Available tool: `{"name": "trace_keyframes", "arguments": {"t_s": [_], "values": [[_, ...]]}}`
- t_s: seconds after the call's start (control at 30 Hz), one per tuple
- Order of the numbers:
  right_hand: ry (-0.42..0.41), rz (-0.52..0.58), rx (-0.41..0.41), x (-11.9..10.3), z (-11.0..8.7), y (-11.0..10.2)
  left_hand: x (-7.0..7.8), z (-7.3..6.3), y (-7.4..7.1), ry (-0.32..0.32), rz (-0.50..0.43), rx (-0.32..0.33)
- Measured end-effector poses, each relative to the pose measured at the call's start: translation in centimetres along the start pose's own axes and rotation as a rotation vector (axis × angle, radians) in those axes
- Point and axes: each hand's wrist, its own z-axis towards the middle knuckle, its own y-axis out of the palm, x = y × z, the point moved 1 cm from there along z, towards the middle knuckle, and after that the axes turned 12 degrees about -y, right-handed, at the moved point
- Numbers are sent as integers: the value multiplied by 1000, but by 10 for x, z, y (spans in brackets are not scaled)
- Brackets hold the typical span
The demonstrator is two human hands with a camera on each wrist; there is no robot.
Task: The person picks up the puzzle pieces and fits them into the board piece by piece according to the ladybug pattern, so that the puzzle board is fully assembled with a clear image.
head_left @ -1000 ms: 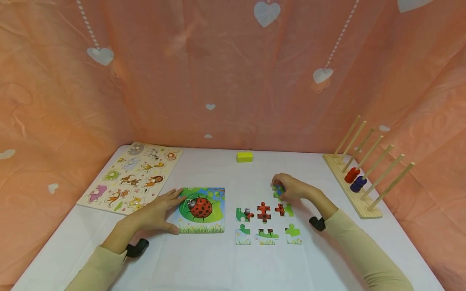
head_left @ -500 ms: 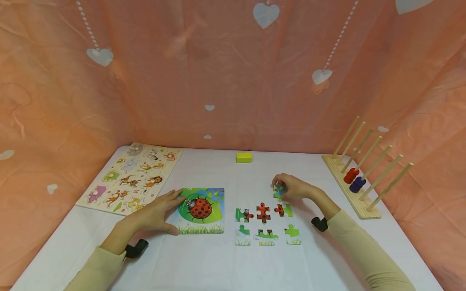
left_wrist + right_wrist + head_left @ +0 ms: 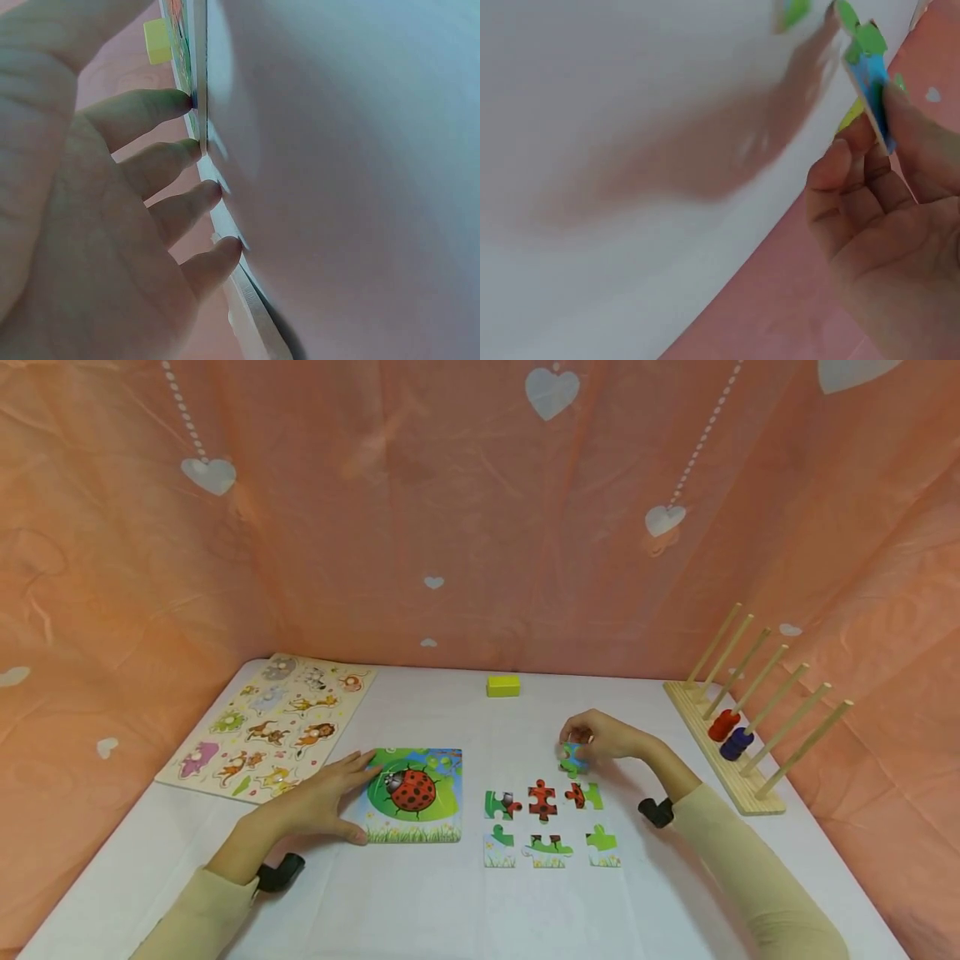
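With thumb and fingertips my right hand (image 3: 603,737) pinches a blue-and-green jigsaw piece (image 3: 573,763). In the right wrist view this piece stands tilted, its shadow cast on the white cloth. Just nearer to me lie several loose pieces in two rows, among them a red spotted one (image 3: 542,800) and a green one with a red end (image 3: 583,795). On the left, my left hand (image 3: 324,803) lies spread along the left side of a square ladybug picture board (image 3: 414,792), index finger over its upper corner and thumb at its lower corner. The left fingertips (image 3: 180,101) meet its edge.
A wooden animal knob puzzle (image 3: 296,718) lies at the back left. A yellow block (image 3: 503,686) stands near the back edge. On the right is a wooden peg rack (image 3: 716,739) with red rings (image 3: 725,724) and blue rings (image 3: 738,742). Pink curtains surround the table.
My right hand has risen slightly, and the blue-and-green jigsaw piece in its fingers has tilted. The left hand and the other pieces have stayed in place.
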Motion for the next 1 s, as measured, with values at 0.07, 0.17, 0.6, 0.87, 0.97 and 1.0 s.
{"name": "trace_keyframes", "arguments": {"t_s": [0.07, 0.17, 0.6, 0.87, 0.97, 1.0], "values": [[0, 13, 8, -4, 9, 1, 0, -1, 0, 0, 0, 1], [-11, 23, 18, -11, 28, 7, 0, -2, -1, -4, -6, -2], [-155, 130, -67, -56, 122, 62, 2, -1, -2, -7, -14, -11], [-100, 53, -89, -65, 147, 85, 3, -1, -2, -11, -20, -17], [-85, 26, -70, -67, 148, 91, 2, -1, -2, -8, -19, -14], [-76, 16, -66, -68, 148, 92, 2, -1, -2, -7, -20, -14]]}}
